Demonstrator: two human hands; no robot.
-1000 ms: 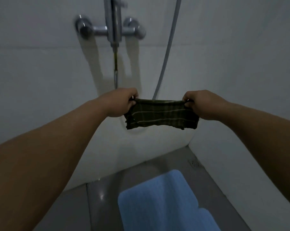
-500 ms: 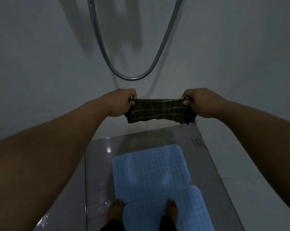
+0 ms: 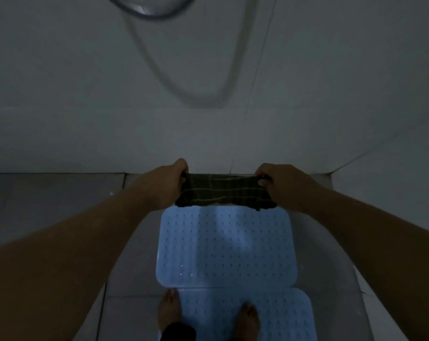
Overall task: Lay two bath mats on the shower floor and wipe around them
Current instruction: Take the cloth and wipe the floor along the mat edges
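Standing barefoot at bottom centre, the person has one foot (image 3: 168, 310) on the grey shower floor (image 3: 124, 313) and the other on the near blue mat (image 3: 277, 316). Far blue mat (image 3: 225, 244) lies just beyond it at frame centre, the two edges touching or slightly overlapping, can't tell which. Both mats look flat, thin, rubbery, dotted with small holes. Past the far mat's far edge, left hand (image 3: 170, 183) and right hand (image 3: 275, 180) each hold one end of a dark striped cloth (image 3: 224, 193), fingers curled around bunched fabric, cloth stretched between them, lower edge hanging loose over the mat's far edge. Cloth reads as soft, light, limp; likely best balled in one hand for wiping. Mats probably floppy, best lifted by corners. Floor looks glossy, maybe slippery. No containers visible. Further up, white tiled wall (image 3: 60, 119); blurred shower hose (image 3: 159, 16) loops at top centre.
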